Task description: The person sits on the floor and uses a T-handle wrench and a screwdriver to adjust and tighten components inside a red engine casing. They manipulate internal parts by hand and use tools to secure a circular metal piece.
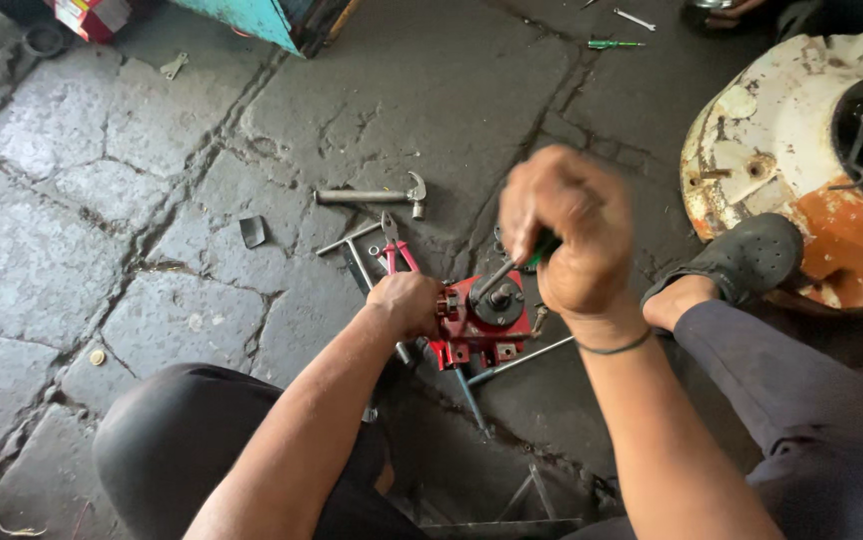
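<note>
- One red metal part (480, 322) with a dark round cap on top, sitting on the floor between the knees.
- Left hand (408, 303) clamps its fingers on the red part's left side.
- Right hand (564, 232) fisted tight around one green-handled screwdriver (512, 266), shaft angled down, tip on the dark cap.
- One hammer (372, 195) lying flat, well apart from the hands.
- One pair of pink-handled pliers (395, 246) just beside the left hand.
- One T-shaped wrench (350, 243) next to the pliers.
- One thin metal rod (518, 362) lies by the red part.
- One second green screwdriver (614, 44) far off.
- One rusty white and orange tank (792, 150) on the right, dark shoe (742, 260) against it.
- Floor (102, 170): cracked, grimy stone slabs.
</note>
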